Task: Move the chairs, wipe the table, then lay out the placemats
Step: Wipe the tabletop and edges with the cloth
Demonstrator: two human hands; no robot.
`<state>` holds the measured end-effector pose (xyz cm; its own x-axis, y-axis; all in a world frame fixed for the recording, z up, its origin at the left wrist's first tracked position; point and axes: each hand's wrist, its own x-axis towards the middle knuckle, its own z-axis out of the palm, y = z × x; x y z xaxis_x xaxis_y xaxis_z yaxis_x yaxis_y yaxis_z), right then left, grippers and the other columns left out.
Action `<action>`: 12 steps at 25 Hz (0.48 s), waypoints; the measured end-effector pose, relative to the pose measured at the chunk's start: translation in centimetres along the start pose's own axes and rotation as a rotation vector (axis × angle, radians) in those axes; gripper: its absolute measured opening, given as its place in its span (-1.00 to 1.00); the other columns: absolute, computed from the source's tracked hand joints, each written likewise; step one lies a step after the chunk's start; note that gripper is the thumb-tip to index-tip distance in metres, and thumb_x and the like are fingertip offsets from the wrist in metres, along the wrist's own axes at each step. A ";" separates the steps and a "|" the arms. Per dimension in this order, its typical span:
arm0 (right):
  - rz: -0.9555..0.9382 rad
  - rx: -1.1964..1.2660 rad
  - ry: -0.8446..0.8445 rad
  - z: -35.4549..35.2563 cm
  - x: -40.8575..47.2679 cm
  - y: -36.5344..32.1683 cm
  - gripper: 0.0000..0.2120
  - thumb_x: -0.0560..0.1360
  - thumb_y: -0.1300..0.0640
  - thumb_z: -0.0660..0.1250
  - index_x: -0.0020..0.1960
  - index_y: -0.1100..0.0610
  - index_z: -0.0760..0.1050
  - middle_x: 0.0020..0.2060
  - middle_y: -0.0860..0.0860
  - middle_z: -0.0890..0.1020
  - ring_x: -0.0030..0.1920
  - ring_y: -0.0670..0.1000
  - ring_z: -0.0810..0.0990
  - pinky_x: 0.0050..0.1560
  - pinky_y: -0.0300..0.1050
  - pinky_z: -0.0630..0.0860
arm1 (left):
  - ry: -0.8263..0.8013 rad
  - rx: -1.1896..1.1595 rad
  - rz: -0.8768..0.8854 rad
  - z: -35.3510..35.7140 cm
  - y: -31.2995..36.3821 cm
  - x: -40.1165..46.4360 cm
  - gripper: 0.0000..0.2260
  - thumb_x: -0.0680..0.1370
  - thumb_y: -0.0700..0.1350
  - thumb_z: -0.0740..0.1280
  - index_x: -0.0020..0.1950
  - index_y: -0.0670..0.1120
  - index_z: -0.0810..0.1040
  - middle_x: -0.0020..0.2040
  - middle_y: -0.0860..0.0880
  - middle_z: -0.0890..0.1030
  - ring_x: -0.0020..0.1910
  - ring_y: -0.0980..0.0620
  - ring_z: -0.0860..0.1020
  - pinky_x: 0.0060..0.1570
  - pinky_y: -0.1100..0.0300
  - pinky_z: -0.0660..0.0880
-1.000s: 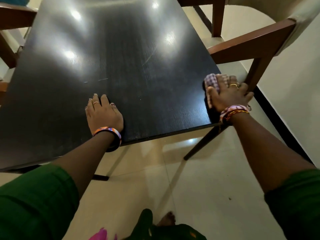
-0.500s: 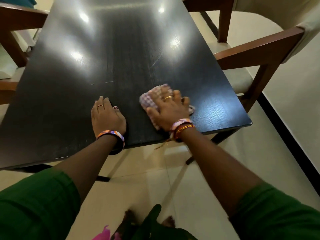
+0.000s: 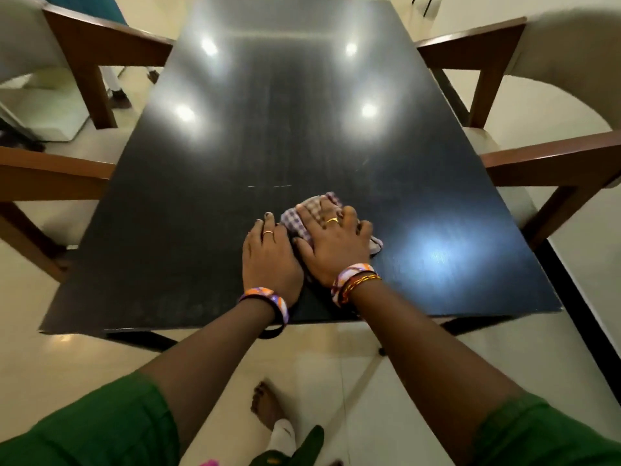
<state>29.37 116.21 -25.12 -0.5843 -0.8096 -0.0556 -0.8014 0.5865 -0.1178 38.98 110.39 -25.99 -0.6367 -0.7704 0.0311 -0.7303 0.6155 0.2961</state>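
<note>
Both flat on the surface (image 3: 268, 129): our right hand (image 3: 331, 245) presses the checked cloth (image 3: 311, 210); left hand (image 3: 270, 260), empty, touches its left side.

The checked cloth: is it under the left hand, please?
No, the right hand presses the purple-and-white checked cloth onto the glossy black table, while the left hand lies flat beside it.

One dark table (image 3: 285, 129). Two armchairs: left chair (image 3: 57, 169), right chair (image 3: 551, 159). One checked cloth (image 3: 312, 206). Two hands on the tabletop: left hand (image 3: 270, 257), right hand (image 3: 336, 247). Two gold rings: left ring (image 3: 267, 233), right ring (image 3: 332, 220). One bare foot (image 3: 265, 403).
</note>
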 end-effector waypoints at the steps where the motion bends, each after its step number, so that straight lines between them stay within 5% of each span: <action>1: -0.051 -0.027 -0.030 0.0 1.2 -0.1 -0.47 0.55 -0.23 0.00 0.50 -0.21 0.01 0.54 -0.02 0.05 0.42 0.21 0.10 0.31 0.17 0.11 | 0.002 0.002 0.040 -0.6 -1.5 0.4 -0.58 0.61 -0.13 0.09 0.47 -0.16 0.23 0.53 -0.13 0.19 0.51 -0.10 0.14 0.47 0.08 0.04; 8: 0.439 0.034 -0.020 -2.0 10.1 5.5 -0.45 0.55 -0.27 -0.05 0.50 -0.16 0.04 0.53 0.07 0.06 0.46 0.25 0.07 0.37 0.26 0.07 | 0.002 0.098 -0.275 -5.6 -14.5 5.4 -0.55 0.62 0.00 0.08 0.49 -0.08 0.18 0.54 -0.09 0.15 0.52 -0.08 0.12 0.49 -0.02 0.10; 12: 0.326 -0.031 0.020 -0.8 12.8 -1.2 -0.44 0.55 -0.24 -0.04 0.50 -0.07 0.11 0.49 0.14 0.16 0.39 0.28 0.15 0.32 0.24 0.13 | -0.054 0.126 -0.189 -5.2 -14.7 6.1 -0.52 0.63 0.03 -0.01 0.53 -0.07 0.05 0.57 -0.06 0.00 0.55 -0.05 -0.02 0.51 -0.01 -0.02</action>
<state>22.77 105.21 -24.85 -0.8132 -0.5783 -0.0658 -0.5747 0.8157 -0.0666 47.13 95.77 -25.15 -0.4952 -0.8663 -0.0655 -0.8609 0.4793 0.1704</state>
